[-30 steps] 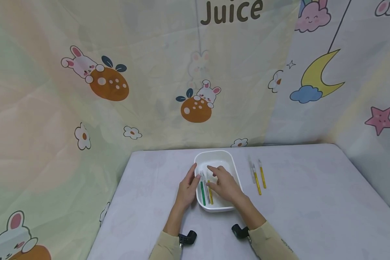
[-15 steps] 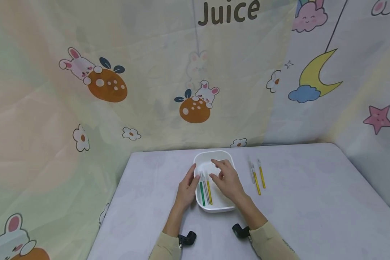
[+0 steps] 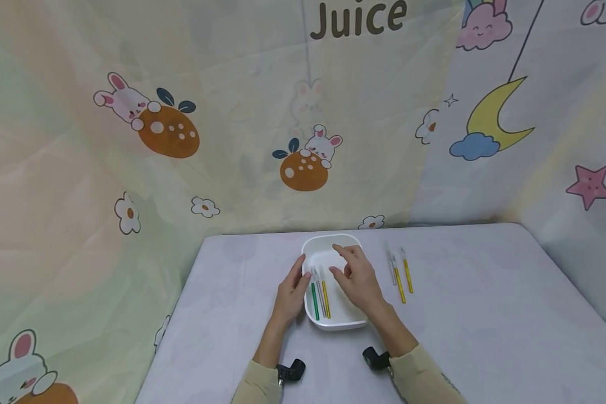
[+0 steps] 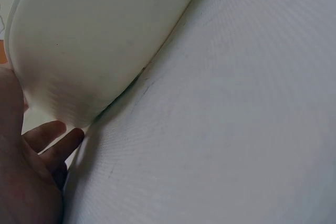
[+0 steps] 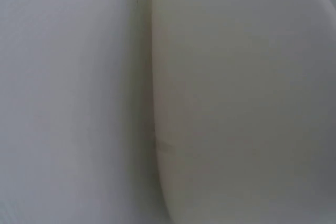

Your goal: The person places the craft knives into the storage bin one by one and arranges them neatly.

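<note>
A white plastic tray (image 3: 337,326) stands on the table. My left hand (image 3: 289,295) grips its left side, thumb over the rim; in the left wrist view the fingers (image 4: 65,148) lie against the outer wall (image 4: 84,40). Along the tray's left side lie three slim pen-shaped tools with pale tips, resembling capped craft knives: one green (image 3: 315,303), one grey (image 3: 320,297) and one yellow (image 3: 326,300). My right hand (image 3: 359,282) hovers over the tray's right half, thumb and forefinger apart, holding nothing. The right wrist view shows only the tray's outer wall (image 5: 241,103) and the tablecloth.
To the right of the tray, two yellow pen-shaped tools, one nearer (image 3: 400,285) and one farther right (image 3: 408,276), lie beside a grey one (image 3: 391,272). A pale cloth (image 3: 485,314) covers the table. A printed curtain (image 3: 242,168) hangs behind it.
My right hand has moved up and right, away from the yellow tool in the tray, and its thumb and forefinger stand apart. The left hand stays on the rim.
</note>
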Demonstrator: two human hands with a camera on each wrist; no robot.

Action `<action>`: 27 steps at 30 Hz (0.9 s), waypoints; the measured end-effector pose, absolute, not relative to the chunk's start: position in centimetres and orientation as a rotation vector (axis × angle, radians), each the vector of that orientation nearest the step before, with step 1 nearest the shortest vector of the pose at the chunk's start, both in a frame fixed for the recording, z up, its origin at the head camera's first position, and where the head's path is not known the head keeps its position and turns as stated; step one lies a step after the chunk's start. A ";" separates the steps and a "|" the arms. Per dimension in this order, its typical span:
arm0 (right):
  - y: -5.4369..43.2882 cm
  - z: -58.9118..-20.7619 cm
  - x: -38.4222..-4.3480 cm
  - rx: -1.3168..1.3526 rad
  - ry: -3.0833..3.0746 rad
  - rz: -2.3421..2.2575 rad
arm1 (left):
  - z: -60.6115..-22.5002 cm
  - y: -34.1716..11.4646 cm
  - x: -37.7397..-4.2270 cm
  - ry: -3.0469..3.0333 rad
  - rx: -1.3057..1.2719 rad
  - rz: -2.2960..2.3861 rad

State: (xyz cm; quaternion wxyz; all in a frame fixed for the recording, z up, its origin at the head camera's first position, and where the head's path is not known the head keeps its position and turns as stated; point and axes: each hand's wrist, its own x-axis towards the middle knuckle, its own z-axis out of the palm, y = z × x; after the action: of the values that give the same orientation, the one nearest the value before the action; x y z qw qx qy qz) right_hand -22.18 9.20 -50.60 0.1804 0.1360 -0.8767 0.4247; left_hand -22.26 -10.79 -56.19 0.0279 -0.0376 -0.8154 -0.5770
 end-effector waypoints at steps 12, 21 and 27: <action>11.1 -50.1 -22.9 0.321 -2.321 1.187 | -56.3 -10.8 -22.3 -2.510 -0.094 -1.790; 12.6 -50.1 -23.3 0.246 -2.318 1.183 | -56.4 -10.8 -22.3 -2.515 -0.086 -1.785; 13.7 -50.0 -23.5 0.228 -2.268 1.160 | -56.3 -10.7 -22.3 -2.507 -0.102 -1.793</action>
State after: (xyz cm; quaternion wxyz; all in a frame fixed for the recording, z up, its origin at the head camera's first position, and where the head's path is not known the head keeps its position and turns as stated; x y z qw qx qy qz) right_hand -23.51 13.74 -49.97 0.2877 0.0852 -0.8493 0.4344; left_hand -22.29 -10.74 -56.29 0.0291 -0.0331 -0.8126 -0.5811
